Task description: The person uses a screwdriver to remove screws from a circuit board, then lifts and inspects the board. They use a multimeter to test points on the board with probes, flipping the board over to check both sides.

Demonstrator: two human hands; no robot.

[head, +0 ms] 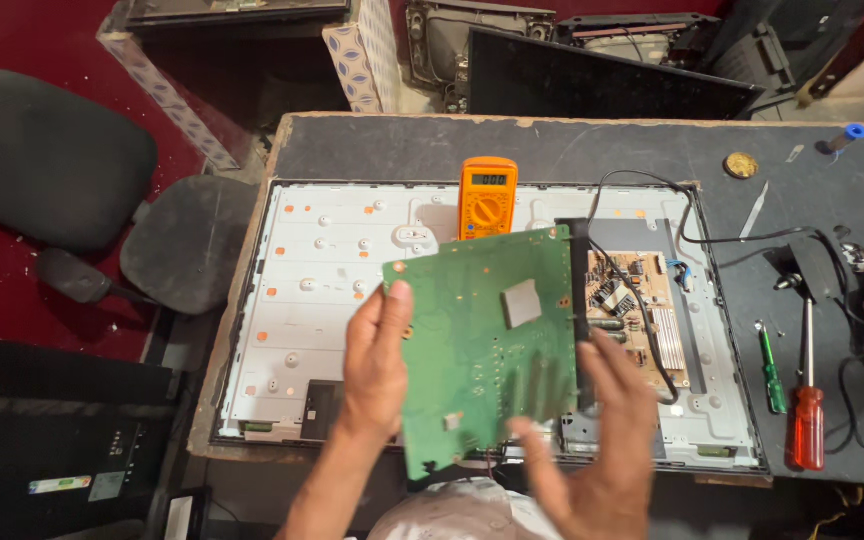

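A green circuit board (482,345) is held up, tilted, above the opened metal back of a flat screen panel (332,300) that lies on the dark workbench (552,150). The left hand (377,365) grips the board's left edge, thumb on the near face and fingers curled behind it. The right hand (602,440), at the board's 4 o'clock, has its fingers spread open, the tips touching or just off the right edge; which of the two I cannot tell. A black strip runs along that right edge. Behind the board at 12 o'clock stands an orange multimeter (488,196). At 3 o'clock, still mounted in the panel, sits a brown power board (637,305) with a black cable (652,340) looping across it. Farther out at 3 o'clock lie a green screwdriver (772,375) and a red-handled screwdriver (807,420). A black office chair (102,190) stands at 9 o'clock, well apart.
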